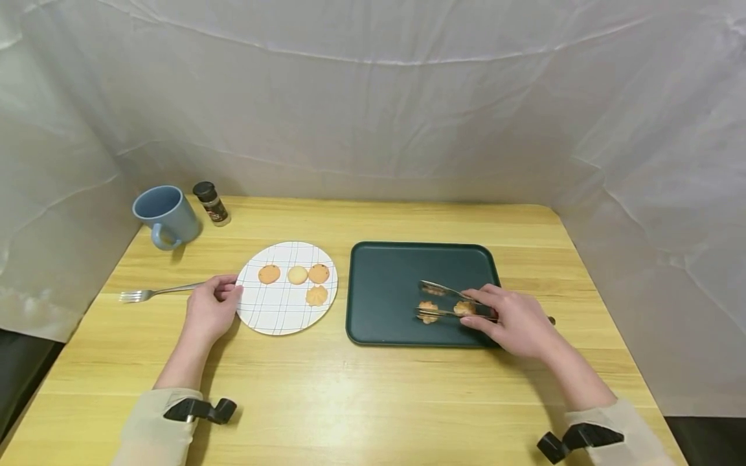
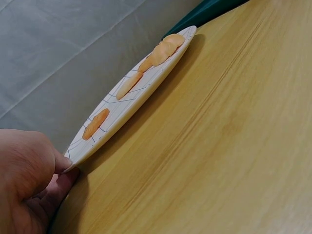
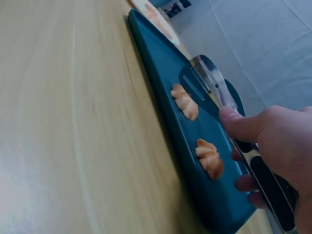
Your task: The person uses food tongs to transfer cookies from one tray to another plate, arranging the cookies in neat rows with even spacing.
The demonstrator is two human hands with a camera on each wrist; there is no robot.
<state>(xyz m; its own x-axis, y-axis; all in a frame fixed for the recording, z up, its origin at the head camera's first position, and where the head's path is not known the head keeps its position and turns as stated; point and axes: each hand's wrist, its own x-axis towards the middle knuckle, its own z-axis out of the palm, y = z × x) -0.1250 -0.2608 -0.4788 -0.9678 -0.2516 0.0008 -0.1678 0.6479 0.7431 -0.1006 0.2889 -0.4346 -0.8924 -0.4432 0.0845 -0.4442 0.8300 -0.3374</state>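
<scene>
A round white plate (image 1: 262, 307) with a grid pattern bears several cookies (image 1: 269, 274), the lower right one flower-shaped. My left hand (image 1: 211, 309) pinches its left rim, thumb on top and fingers beneath, as the left wrist view shows. My right hand (image 1: 515, 320) grips metal tongs (image 3: 212, 78) with dark handle inlays. The tongs' arms stand apart over a dark green tray (image 1: 384, 291). Two ridged cookies lie on the tray: one (image 3: 185, 102) near the tongs' lower arm, the other (image 3: 209, 158) closer to my fingers. Under the upper arm is a brownish patch I cannot identify.
At the back left stand a blue mug (image 1: 169, 217) and a black-capped spice jar (image 1: 212, 206). A fork (image 1: 146, 294) lies left of the plate, its handle end behind my left hand. White fabric (image 1: 373, 116) closes off the wooden table's (image 1: 303, 401) back and sides.
</scene>
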